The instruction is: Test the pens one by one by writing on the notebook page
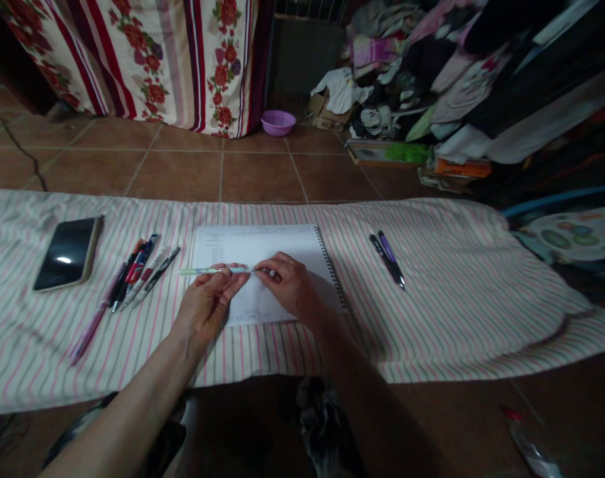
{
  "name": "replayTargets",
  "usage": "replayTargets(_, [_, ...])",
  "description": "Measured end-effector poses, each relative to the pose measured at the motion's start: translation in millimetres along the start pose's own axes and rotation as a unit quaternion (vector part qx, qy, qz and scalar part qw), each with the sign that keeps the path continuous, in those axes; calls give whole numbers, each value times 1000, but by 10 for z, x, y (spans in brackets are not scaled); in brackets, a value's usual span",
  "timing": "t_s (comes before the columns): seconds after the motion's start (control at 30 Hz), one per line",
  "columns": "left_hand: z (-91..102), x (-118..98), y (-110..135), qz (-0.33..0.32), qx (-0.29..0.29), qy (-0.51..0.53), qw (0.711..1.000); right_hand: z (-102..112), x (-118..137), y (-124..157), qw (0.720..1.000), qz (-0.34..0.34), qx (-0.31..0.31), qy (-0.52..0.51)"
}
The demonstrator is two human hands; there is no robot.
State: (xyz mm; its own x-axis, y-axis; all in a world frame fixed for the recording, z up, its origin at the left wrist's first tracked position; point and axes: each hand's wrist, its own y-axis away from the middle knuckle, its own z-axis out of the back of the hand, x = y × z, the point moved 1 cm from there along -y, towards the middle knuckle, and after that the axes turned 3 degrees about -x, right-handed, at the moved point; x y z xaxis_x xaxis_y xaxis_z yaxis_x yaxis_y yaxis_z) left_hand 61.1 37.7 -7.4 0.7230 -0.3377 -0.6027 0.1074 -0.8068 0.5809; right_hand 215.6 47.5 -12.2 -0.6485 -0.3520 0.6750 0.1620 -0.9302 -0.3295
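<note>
Above a white spiral notebook [277, 242], my left hand [215, 292] is closed around a light green and blue pen [193, 271], held level with one end to the left. My right hand [287, 279] pinches at the pen's right end, where a small dark tip shows. What exactly those right fingers hold is too small to make out. Several pens [138, 272] lie in a bunch left of the notebook, along with a longer pink-purple pen [96, 315]. Right of it lie a black pen [386, 259] and a purple pen [388, 247], side by side.
A phone [66, 252] lies at the left on the striped cloth [456, 285]. Beyond the cloth, a purple basin [278, 123] stands on the tiled floor by a floral curtain [168, 60]. Piled clothes [382, 86] and a blue-edged chair [571, 226] are at the right.
</note>
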Motion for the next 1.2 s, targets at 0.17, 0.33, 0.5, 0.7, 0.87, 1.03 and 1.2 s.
replayTargets(0.17, [-17, -6, 17, -8, -8, -1, 1000, 4, -4, 5, 1000, -1, -1, -6])
replayTargets(0.33, [-21, -13, 19, -21, -1, -1, 1000, 5, -9, 8, 1000, 9, 1, -7])
replayTargets(0.5, [-24, -6, 17, -26, -7, 2, 1000, 4, -24, 4, 1000, 23, -8, -2])
replayTargets(0.7, [-18, 0, 18, -32, -10, 2, 999, 20, -50, 6, 999, 31, -9, 2])
replayTargets(0.87, [4, 2, 7, -39, -5, 9, 999, 32, -73, 23, 999, 34, 0, 1])
replayTargets(1.03, [3, 14, -2, -43, -2, 5, 999, 49, -82, 25, 1000, 25, 6, 13])
replayTargets(1.2, [-8, 13, -6, -44, -4, 1, 999, 76, -87, 27, 999, 23, 13, 27])
